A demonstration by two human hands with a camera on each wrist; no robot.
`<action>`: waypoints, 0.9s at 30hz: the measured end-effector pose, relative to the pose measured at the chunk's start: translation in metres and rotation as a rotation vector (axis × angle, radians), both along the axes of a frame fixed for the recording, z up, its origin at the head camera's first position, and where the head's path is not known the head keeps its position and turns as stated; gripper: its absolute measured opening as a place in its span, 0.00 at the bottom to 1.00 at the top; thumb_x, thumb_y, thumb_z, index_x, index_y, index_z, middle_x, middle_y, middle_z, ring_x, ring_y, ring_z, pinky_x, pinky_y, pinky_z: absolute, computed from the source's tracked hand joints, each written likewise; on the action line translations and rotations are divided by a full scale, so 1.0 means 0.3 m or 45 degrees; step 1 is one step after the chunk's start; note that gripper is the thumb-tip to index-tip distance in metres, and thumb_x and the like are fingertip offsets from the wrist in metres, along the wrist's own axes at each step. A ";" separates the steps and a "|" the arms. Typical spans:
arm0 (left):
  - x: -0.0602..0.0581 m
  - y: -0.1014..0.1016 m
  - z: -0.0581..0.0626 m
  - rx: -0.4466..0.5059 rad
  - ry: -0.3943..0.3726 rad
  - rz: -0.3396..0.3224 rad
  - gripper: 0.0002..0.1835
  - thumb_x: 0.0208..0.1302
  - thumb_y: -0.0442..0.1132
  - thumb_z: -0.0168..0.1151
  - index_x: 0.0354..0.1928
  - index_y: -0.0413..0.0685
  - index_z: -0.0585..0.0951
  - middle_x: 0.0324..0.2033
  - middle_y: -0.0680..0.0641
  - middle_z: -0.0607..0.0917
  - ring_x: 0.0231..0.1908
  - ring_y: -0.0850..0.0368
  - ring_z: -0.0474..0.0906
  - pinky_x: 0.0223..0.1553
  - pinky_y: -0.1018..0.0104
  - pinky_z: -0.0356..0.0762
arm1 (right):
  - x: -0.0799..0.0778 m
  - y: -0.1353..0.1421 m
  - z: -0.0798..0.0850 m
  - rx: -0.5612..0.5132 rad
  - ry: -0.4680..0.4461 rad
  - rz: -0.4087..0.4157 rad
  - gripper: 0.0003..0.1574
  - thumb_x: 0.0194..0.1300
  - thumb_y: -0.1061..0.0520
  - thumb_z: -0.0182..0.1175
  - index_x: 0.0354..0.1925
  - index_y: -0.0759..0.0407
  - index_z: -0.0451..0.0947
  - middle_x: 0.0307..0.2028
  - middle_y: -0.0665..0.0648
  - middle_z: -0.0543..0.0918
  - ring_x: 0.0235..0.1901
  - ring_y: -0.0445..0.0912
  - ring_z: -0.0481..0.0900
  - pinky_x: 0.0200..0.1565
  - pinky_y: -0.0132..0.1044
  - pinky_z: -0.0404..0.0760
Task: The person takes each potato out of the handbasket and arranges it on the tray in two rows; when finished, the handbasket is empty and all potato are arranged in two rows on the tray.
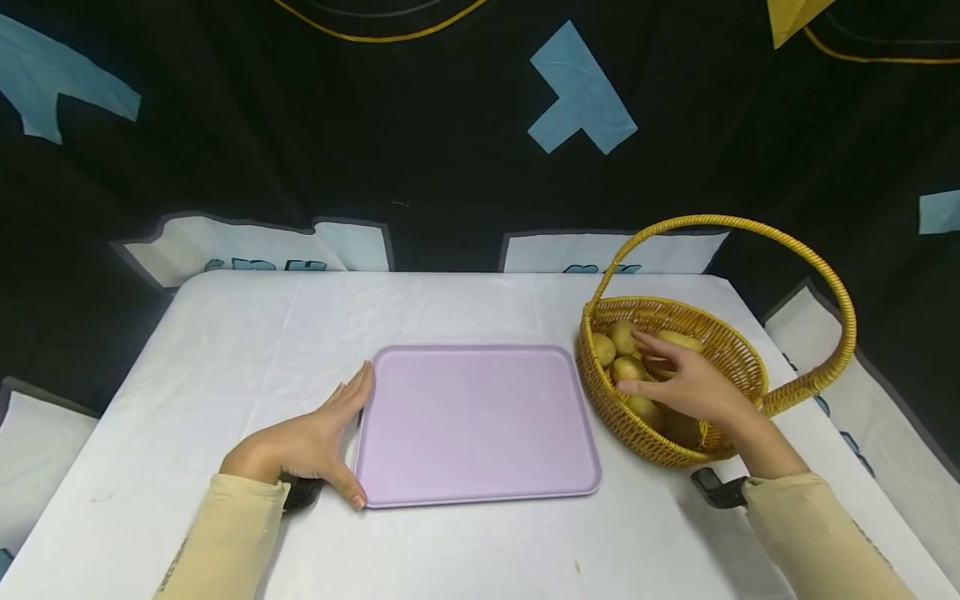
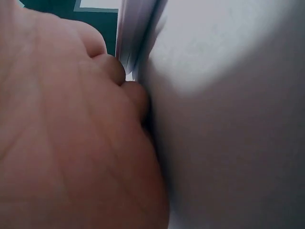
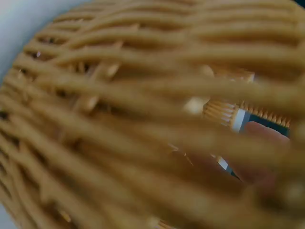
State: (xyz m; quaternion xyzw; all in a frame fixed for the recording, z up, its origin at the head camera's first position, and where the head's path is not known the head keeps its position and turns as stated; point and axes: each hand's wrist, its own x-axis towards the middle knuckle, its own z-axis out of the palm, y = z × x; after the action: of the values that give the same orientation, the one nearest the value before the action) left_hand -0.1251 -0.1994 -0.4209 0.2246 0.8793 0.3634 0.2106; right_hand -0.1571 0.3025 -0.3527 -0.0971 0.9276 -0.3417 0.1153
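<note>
Potatoes point(image 1: 624, 337) lie in the basket point(image 1: 727, 354) beneath the right hand point(image 1: 686, 383), its grip unclear; firm hold round one's middle seems best. Left hand point(image 1: 318, 433), spread, braces the tray's point(image 1: 480, 425) left edge.

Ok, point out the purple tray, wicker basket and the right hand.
Purple tray point(image 1: 480, 427), head view: middle of its flat surface.
Wicker basket point(image 1: 731, 357), head view: inner side of its woven wall.
Right hand point(image 1: 688, 383), head view: back of the hand.

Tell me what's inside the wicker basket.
The wicker basket holds several yellowish things that look like potatoes, with the right hand over some. Whatever lies beneath the hand and the uppermost ones is covered, so I can't count them all.
</note>
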 end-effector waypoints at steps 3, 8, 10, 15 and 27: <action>0.001 -0.002 -0.001 -0.004 0.009 -0.004 0.92 0.18 0.59 0.87 0.78 0.39 0.30 0.77 0.37 0.29 0.73 0.27 0.27 0.70 0.32 0.36 | -0.001 0.014 -0.005 -0.003 -0.017 0.010 0.59 0.62 0.40 0.71 0.78 0.62 0.55 0.69 0.74 0.66 0.65 0.68 0.69 0.60 0.60 0.74; 0.003 -0.002 -0.004 -0.008 -0.014 -0.003 0.92 0.19 0.59 0.88 0.78 0.41 0.29 0.78 0.40 0.28 0.74 0.29 0.26 0.70 0.32 0.36 | -0.003 0.031 -0.007 -0.021 -0.021 0.031 0.59 0.62 0.43 0.71 0.77 0.66 0.54 0.68 0.75 0.66 0.63 0.70 0.70 0.58 0.61 0.75; 0.002 -0.001 -0.004 -0.010 -0.019 0.000 0.91 0.20 0.59 0.88 0.79 0.42 0.30 0.78 0.42 0.28 0.74 0.30 0.26 0.70 0.32 0.37 | -0.005 0.037 -0.008 -0.021 -0.013 0.032 0.58 0.62 0.43 0.72 0.76 0.68 0.55 0.68 0.76 0.66 0.63 0.71 0.69 0.58 0.62 0.74; -0.002 0.000 -0.002 -0.013 0.003 -0.005 0.91 0.21 0.59 0.88 0.79 0.41 0.30 0.78 0.41 0.29 0.74 0.29 0.27 0.70 0.31 0.37 | -0.016 0.045 -0.013 0.009 -0.021 0.018 0.57 0.61 0.42 0.72 0.74 0.70 0.58 0.66 0.76 0.69 0.64 0.71 0.68 0.60 0.65 0.71; 0.000 -0.007 -0.010 -0.011 0.010 0.000 0.90 0.21 0.60 0.87 0.79 0.41 0.31 0.78 0.41 0.29 0.74 0.30 0.27 0.70 0.33 0.36 | -0.045 0.025 -0.014 0.113 -0.086 0.069 0.57 0.58 0.38 0.73 0.73 0.66 0.62 0.62 0.72 0.74 0.61 0.67 0.72 0.61 0.65 0.69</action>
State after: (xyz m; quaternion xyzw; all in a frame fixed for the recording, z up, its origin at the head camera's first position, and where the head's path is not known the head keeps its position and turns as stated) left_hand -0.1250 -0.2014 -0.4239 0.2253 0.8817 0.3585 0.2080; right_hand -0.1705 0.3100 -0.3570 -0.1053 0.9345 -0.2999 0.1602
